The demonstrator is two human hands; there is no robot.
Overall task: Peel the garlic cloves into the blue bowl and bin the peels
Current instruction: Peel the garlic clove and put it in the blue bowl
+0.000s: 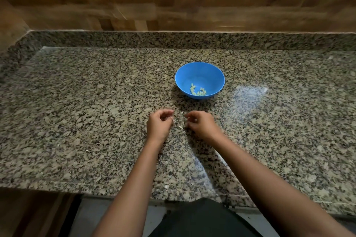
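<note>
- Pinching papery peels (178, 124) mid-frame with left hand (159, 124) and right hand (201, 124), fingers curled, probably gathering for the bin.
- Keeping blue bowl (185, 75) just above on the counter (92, 106), peeled cloves (198, 91) inside, within easy reach.

No legible text, label, brand, number or sign anywhere in view.

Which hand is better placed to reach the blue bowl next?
Right, probably: the right hand lies directly in front of the blue bowl; the left hand is off to its left side.
</note>
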